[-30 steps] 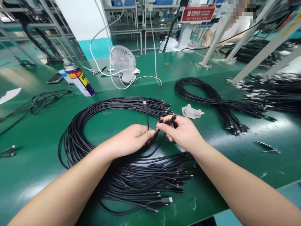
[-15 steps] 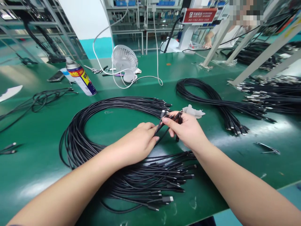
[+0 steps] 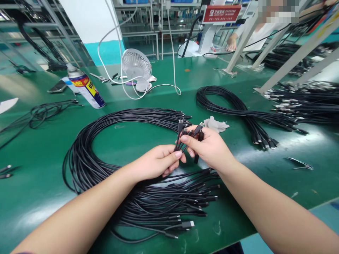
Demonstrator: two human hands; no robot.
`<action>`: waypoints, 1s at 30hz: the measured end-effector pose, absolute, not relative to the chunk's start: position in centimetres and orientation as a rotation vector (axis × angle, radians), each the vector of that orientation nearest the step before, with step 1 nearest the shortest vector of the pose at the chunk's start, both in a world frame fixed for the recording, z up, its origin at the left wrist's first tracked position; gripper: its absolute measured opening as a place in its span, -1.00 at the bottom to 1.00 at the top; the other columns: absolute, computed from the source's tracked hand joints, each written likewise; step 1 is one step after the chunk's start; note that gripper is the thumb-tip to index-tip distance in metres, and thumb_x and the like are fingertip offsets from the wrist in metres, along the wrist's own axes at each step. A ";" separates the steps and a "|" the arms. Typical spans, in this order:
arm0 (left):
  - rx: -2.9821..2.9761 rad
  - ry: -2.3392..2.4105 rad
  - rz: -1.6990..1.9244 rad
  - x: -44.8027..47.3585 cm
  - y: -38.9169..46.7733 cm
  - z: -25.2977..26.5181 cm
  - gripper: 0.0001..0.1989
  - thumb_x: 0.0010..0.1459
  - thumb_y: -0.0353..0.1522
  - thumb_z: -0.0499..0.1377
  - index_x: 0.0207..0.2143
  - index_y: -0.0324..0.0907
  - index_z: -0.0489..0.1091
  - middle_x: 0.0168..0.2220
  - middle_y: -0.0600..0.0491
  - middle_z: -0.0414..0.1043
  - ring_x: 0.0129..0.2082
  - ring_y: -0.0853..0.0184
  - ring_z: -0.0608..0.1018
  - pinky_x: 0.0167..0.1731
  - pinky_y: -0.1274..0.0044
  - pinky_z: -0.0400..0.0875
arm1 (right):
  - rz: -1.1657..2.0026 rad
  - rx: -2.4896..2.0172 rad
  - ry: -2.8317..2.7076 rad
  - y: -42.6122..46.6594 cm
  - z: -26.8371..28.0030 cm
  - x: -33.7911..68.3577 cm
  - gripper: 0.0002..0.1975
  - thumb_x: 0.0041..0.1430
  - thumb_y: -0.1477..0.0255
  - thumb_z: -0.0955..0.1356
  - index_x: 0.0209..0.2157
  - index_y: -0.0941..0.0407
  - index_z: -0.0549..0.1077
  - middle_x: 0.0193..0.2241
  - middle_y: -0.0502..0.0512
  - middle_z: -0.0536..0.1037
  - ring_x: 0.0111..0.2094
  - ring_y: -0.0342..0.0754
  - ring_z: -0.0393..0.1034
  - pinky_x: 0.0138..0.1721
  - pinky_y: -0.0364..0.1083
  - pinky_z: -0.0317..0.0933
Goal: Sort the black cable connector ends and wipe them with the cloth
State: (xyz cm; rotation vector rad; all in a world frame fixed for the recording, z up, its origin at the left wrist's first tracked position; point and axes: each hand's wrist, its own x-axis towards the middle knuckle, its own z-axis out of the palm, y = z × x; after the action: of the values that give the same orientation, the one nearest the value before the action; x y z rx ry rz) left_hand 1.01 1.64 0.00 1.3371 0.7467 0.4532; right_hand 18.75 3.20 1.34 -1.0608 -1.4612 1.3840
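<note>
Several black USB cables [image 3: 180, 127] are held up by their plug ends between my two hands. My left hand [image 3: 164, 160] is closed round them just below the plugs, thumb on top. My right hand [image 3: 205, 143] pinches the plugs between thumb and fingers, with metal tips pointing up and away; a dark piece hangs below its fingers, which I cannot make out. Beneath and to the left lies a large looped bundle of black cables [image 3: 87, 141]. Its loose plug ends [image 3: 188, 224] fan out towards the table's front edge.
On the green table [image 3: 148, 141] stand a spray can [image 3: 88, 90] and a white fan [image 3: 136, 67]. A second cable bundle [image 3: 227, 102], a white scrap [image 3: 215, 124] and metal tweezers [image 3: 299, 163] lie right. Beyond the posts, a co-worker's hand [image 3: 231, 43] rests on the table.
My left hand has turned so its thumb and curled fingers show round the cables. The plugs stand higher and more spread between my hands. The view has shifted slightly.
</note>
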 end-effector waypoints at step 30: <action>1.079 0.702 0.463 1.6 0.9 0.3 -0.57 0.13 -0.03 0.20 -0.31 -0.27 0.41 -0.65 0.21 0.25 -0.70 0.51 0.30 -0.62 0.59 0.24 | 1.265 -1.038 -1.507 2.0 1.6 18.5 -0.53 0.18 0.23 0.38 0.10 0.09 0.41 -0.24 0.12 0.63 -0.71 -0.32 0.15 -0.68 -0.21 0.17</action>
State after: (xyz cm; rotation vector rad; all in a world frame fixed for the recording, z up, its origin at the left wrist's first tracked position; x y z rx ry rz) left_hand 1.60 0.93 0.34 1.0788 0.7016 0.4628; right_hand 18.55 2.01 1.60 -1.0384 -1.5073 1.2647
